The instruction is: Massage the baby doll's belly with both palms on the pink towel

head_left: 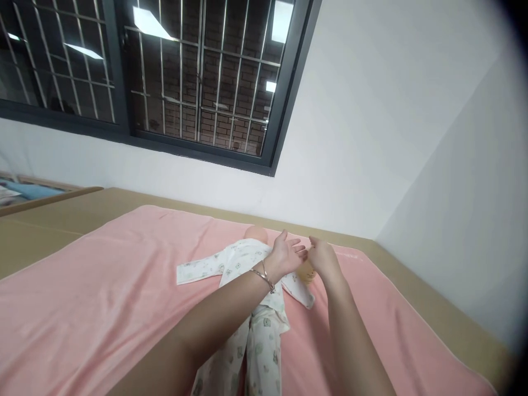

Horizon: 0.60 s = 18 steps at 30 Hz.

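My left hand point(286, 257) is open, palm up, fingers spread, above the doll's upper body. A bracelet circles that wrist. Close to its fingertips, my right hand point(324, 261) is bent with fingers curled at the upper part of a yellow bottle point(307, 273); the hands hide most of the bottle, and the exact grip is not clear. The doll point(256, 234) lies on its back on a pink blanket point(157, 264). It wears a white patterned top point(245, 258) and matching trousers point(265, 349); one sleeve stretches left, and my arms cover part of its body.
The blanket lies over a tan surface point(127, 199) against a white wall point(350, 110). Above is a dark-framed window point(274, 159) with metal bars. A blue item point(35, 191) sits beyond a raised edge at far left.
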Tool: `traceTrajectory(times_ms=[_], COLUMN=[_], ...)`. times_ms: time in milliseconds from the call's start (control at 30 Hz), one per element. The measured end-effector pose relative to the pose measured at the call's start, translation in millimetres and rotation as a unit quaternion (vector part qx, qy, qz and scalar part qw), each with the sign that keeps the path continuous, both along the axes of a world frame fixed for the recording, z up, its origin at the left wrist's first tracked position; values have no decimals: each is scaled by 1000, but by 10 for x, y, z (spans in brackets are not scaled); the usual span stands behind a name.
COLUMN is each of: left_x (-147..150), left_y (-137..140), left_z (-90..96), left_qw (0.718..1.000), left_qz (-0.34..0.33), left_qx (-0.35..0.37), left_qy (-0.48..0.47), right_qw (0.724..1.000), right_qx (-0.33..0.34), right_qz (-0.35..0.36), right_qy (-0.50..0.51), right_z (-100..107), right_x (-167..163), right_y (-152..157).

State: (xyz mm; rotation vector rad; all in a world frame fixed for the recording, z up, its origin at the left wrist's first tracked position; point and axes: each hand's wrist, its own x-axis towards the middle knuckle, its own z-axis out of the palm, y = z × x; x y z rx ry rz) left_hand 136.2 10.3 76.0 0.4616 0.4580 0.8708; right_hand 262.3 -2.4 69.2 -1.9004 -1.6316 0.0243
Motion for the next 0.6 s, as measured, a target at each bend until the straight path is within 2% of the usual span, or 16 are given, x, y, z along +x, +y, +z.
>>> traceTrajectory(times_ms=[133, 267, 367, 467, 533, 600], left_x=[-15, -245, -478, -670, -773, -874], left_y=[-57, -249, -422, -592, -681, -738], left_z=[-127, -191, -106, 92, 234, 337], left_qw=[999, 997, 996, 998, 1000, 999], left_qz=[-11, -54, -74, -52, -8, 42], left_qx=[-37, -55, -54, -40, -10, 23], left_qy=[-32, -20, -4, -7, 0, 24], right_qw=[999, 994, 999, 988, 966, 948], right_qx=[2, -11, 10, 37, 67, 120], right_qz=[-12, -9, 12, 126, 227, 267], right_qy=[-46, -106, -53, 76, 106, 122], right_z=[7, 71, 90, 44, -23, -103], right_x=[-51, -159, -362, -713, -983, -1224], right_y=[-29, -100, -180, -312, -437, -593])
